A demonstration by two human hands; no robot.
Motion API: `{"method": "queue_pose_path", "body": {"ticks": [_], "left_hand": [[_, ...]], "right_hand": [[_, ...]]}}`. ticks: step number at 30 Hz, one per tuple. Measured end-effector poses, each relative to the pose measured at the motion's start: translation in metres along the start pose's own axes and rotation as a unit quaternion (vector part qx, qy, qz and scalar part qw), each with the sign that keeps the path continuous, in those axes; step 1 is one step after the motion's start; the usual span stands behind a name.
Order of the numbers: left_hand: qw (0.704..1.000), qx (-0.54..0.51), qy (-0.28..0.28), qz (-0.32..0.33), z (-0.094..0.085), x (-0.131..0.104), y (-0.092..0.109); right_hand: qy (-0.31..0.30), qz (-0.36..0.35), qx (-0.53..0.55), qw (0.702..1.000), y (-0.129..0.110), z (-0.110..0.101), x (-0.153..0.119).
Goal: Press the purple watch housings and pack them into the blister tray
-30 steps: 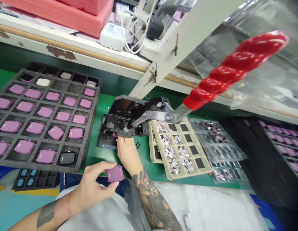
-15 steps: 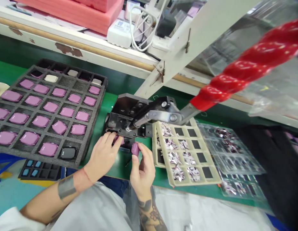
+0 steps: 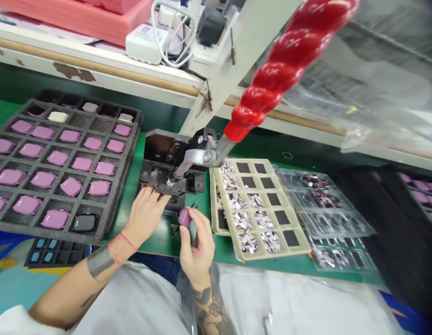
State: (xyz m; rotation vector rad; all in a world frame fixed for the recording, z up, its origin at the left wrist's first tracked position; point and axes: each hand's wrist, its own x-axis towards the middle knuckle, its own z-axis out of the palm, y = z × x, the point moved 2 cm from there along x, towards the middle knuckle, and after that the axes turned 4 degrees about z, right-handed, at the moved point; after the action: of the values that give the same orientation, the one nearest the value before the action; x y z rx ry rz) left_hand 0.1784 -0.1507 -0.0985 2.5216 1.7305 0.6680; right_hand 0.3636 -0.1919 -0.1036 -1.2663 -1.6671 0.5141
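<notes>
My right hand (image 3: 198,242) pinches a small purple watch-shaped case (image 3: 184,217) between thumb and fingers, just in front of a black clamp fixture (image 3: 172,179). At the fixture's front left is my left hand (image 3: 148,211), its fingers bent and reaching under the upper plate. The fingertips are hidden there, and what they hold cannot be made out. A metal lever with a twisted red handle (image 3: 271,79) rises from the fixture toward the upper right.
Left stands a grey foam tray (image 3: 109,204) with purple cases and a black one (image 3: 85,222). To the right lie beige compartment trays (image 3: 242,253) of small shiny pieces and clear plastic trays (image 3: 344,228). Behind runs a shelf (image 3: 107,79) with a white power adapter (image 3: 146,44).
The red handle stands steeper than before. The view has shifted, so the bench things sit further left. My right hand still holds the purple case; the purple piece by my left fingers is now hidden.
</notes>
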Motion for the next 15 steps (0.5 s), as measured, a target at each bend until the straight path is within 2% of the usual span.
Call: {"method": "queue_pose_path", "body": {"ticks": [3, 6, 9, 11, 14, 15], "left_hand": [[1.000, -0.027, -0.007, 0.004, 0.000, -0.001, -0.004], [0.990, -0.138, -0.011, 0.018, -0.010, -0.014, -0.002], [0.947, -0.322, -0.002, 0.004, -0.031, -0.040, 0.009], [0.906, -0.420, 0.019, -0.054, -0.047, -0.058, 0.014], [0.864, -0.476, 0.073, -0.149, -0.071, -0.078, 0.012], [0.855, -0.484, 0.087, -0.165, -0.079, -0.081, 0.007]], "right_hand": [[-0.006, -0.012, 0.003, 1.000, -0.004, 0.002, 0.003], [0.004, -0.027, -0.001, 1.000, -0.009, 0.002, 0.002], [0.023, -0.085, -0.011, 0.996, -0.018, 0.004, -0.002], [-0.001, -0.163, -0.009, 0.987, -0.027, 0.008, -0.003], [-0.084, -0.286, 0.001, 0.954, -0.045, 0.016, 0.015], [-0.078, -0.308, 0.007, 0.948, -0.053, 0.017, 0.030]]}}
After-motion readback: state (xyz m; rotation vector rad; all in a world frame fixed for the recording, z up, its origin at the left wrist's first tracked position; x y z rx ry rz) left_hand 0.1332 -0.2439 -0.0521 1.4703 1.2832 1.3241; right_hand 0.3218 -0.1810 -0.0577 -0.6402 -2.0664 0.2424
